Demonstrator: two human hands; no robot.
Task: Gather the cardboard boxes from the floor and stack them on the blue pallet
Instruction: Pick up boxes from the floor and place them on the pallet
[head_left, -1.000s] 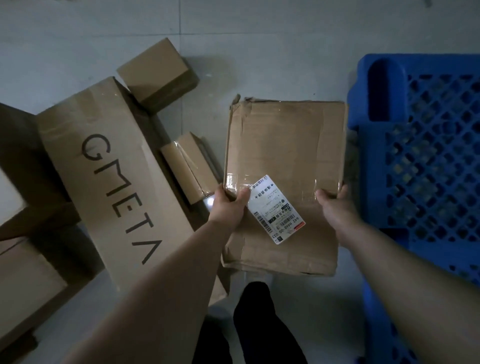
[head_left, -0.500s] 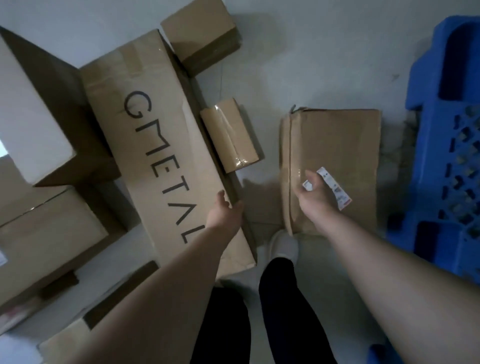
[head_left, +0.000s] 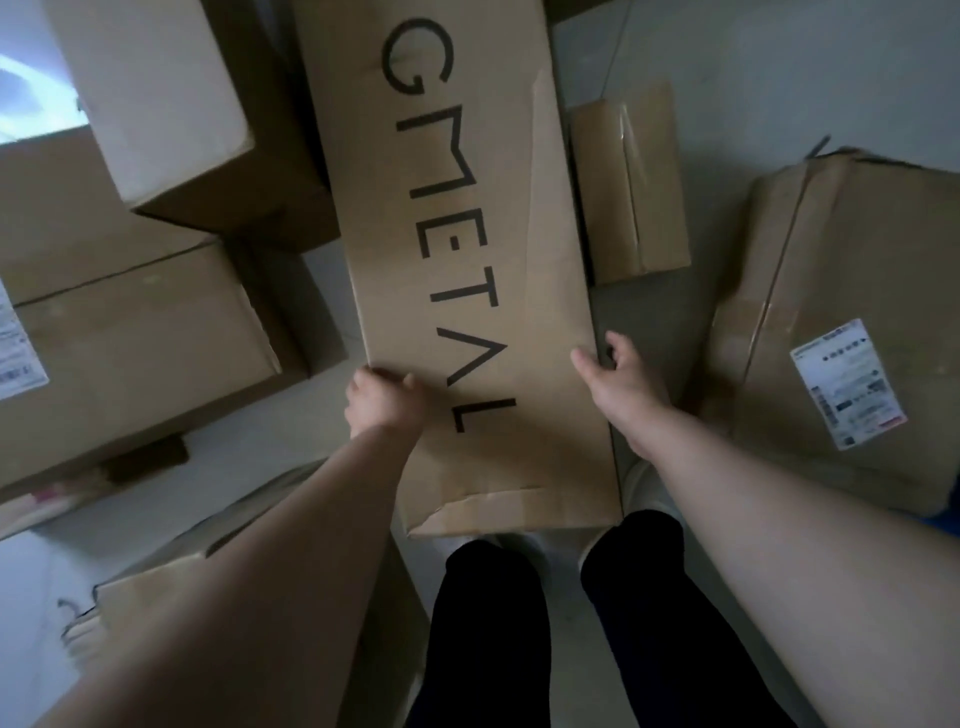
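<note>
A long cardboard box (head_left: 467, 249) printed "GMETAL" lies on the floor straight ahead, running away from me. My left hand (head_left: 384, 400) grips its left edge near the close end, fingers curled over the top. At the right edge, my right hand (head_left: 618, 374) has its thumb on the top face and its fingers curled down the side. The dented box with a white shipping label (head_left: 857, 322) sits on the floor to the right, with no hand on it. Only a blue sliver of the pallet (head_left: 948, 512) shows at the right border.
A small taped box (head_left: 628, 182) lies between the long box and the labelled one. Large boxes crowd the left: a pale one (head_left: 156, 93) on top, a brown one (head_left: 140, 353) below, another (head_left: 208, 597) by my left arm. My black-trousered legs (head_left: 488, 639) stand at the long box's near end.
I set the labelled box down on the floor and let go of it. My view swung left, and both hands moved onto the long GMETAL box.
</note>
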